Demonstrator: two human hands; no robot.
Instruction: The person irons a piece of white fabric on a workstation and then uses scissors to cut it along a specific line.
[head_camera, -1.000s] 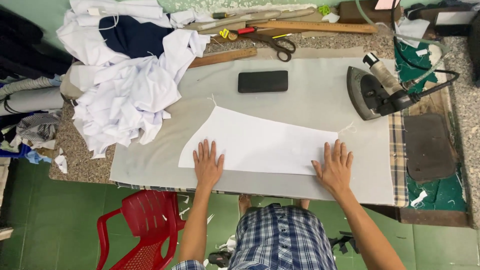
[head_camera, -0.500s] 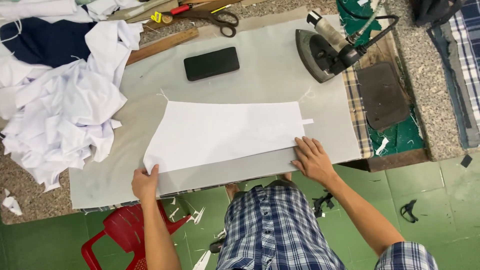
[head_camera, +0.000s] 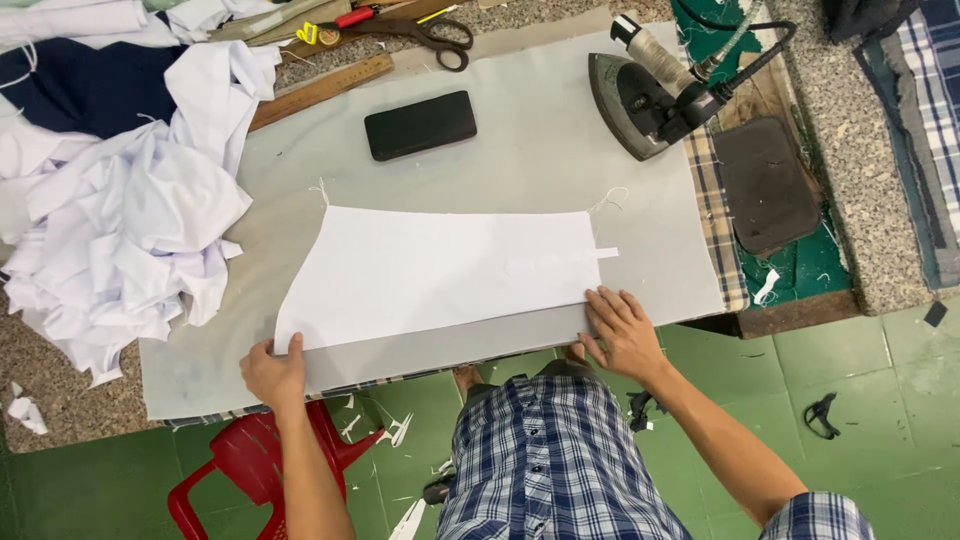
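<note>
- Since half a second ago, both hands have slid to the near edge of the white fabric piece (head_camera: 445, 275); a second ago they lay flat on top of it, further in from the edge.
- Left hand (head_camera: 272, 372) now sits at the near left corner of the fabric piece, fingers curled over the edge of the pressing table (head_camera: 560, 150) and thumb on top, pinching that corner.
- Right hand (head_camera: 622, 330) rests open and flat at the near right corner, fingers spread, fingertips on the fabric's edge, gripping nothing.
- White fabric piece lies flat and smooth in the middle of the grey-covered table, its long near edge running between the two hands, with a small white tab sticking out at its right side.
- Beyond the fabric, well apart from it, lies a black rectangular block (head_camera: 420, 125).
- At the far right stands an iron (head_camera: 640, 100), tilted on its side with a cord leading off, beside a dark pad (head_camera: 768, 185) on the checked edge.
- Along the far edge are scissors (head_camera: 425, 35) and a wooden ruler (head_camera: 320, 92).
- To the left, a heap of white clothes (head_camera: 130, 210) spills over the table, with a dark blue garment (head_camera: 85, 90) behind it.
- Below the left arm, a red plastic chair (head_camera: 245, 470) stands on the green floor.
</note>
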